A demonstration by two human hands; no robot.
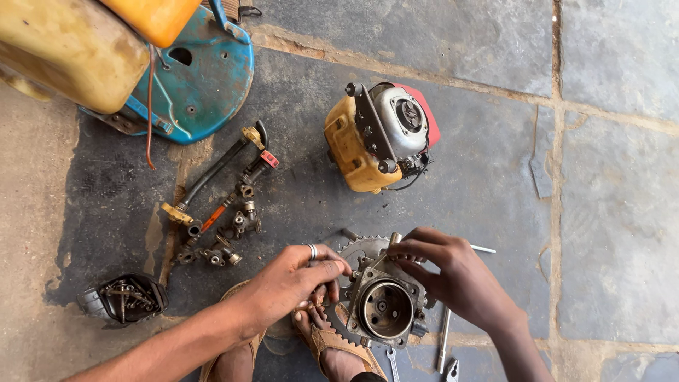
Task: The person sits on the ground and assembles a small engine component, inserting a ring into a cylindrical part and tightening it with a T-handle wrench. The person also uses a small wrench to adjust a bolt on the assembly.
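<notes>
2 hands: left hand (293,279) grips 1 pump housing (385,305); right hand (453,272) pinches 1 fitting (394,240).

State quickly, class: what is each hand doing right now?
Left hand: closed on the edge of the metal pump housing, steadying it.
Right hand: fingers pinched on a small brass fitting atop the housing.

Below me I see a floor of large grey stone slabs (488,42) with pale, sandy mortar joints (556,212) running between them. I note a dark oily stain (297,205) spread across the central slab, and a dusty tan patch of bare ground (35,212) at the left edge. Daylight falls evenly, with soft shadows.
</notes>
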